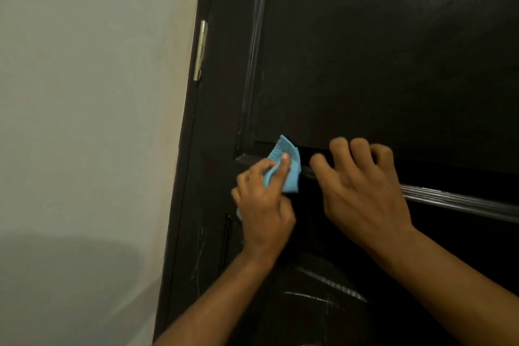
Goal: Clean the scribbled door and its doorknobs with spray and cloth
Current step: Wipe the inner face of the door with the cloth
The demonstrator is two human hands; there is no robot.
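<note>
Blue cloth (283, 170), soft and light, bunches under the left hand (264, 205), which pinches it at frame centre; right hand (362, 191) rests spread-fingered, loosely curled, on the door (393, 64) moulding.

You're in a home interior: dark panelled wooden door (379, 64) on a metal hinge (200, 50) beside a plain painted wall (84, 93).

The door (393, 64) is very dark brown, nearly black, glossy, with faint pale scribble lines low down. The cloth (289, 168) is light blue with a fine ribbed weave. The hinge (200, 50) is pale brassy metal. The wall (84, 93) is plain greyish off-white.
</note>
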